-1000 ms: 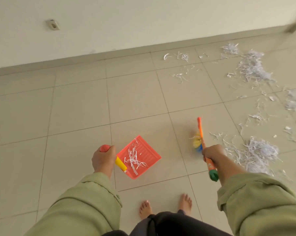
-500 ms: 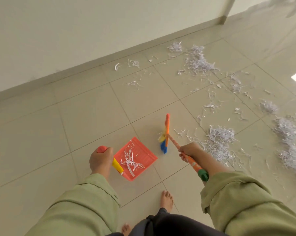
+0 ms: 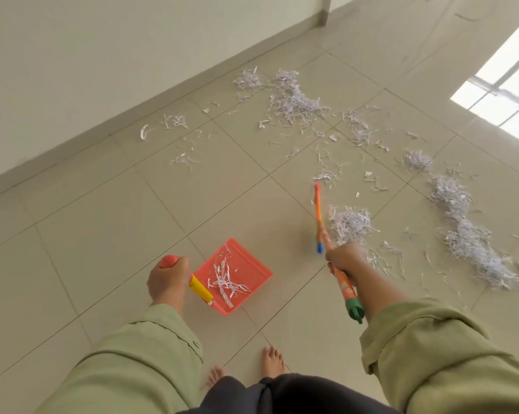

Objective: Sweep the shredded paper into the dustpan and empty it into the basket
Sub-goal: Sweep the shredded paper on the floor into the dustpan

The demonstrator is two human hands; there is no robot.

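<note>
White shredded paper [image 3: 350, 222] is mostly on the tiles to my right: one clump just beside the broom head, a longer band [image 3: 467, 234] further right, more scattered up toward the wall [image 3: 73, 70]. Only a few strips [image 3: 225, 279] are in the dustpan [image 3: 252, 264] so far, so the job is early. Basket isn't in view.

Dustpan is red-orange, low over the floor in front of my feet [image 3: 271, 361]; can't tell from this angle whether its lip touches the tile. My left hand [image 3: 167, 279] is wrapped tight around its handle [image 3: 200, 288], yellow shaft showing below the fist, red end above. Holding it level-ish keeps the strips from sliding out.

My right hand [image 3: 343, 259] is closed around the orange broom stick [image 3: 343, 289], gripped mid-shaft with the green cap [image 3: 354, 310] trailing past my wrist. Choked up like that for control on short strokes. Broom head [image 3: 318, 216] sits left of the nearest clump, between it and the pan, so I'd need to get it behind the paper to pull it toward the pan.

Risk: light strips scatter with a fast stroke.
</note>
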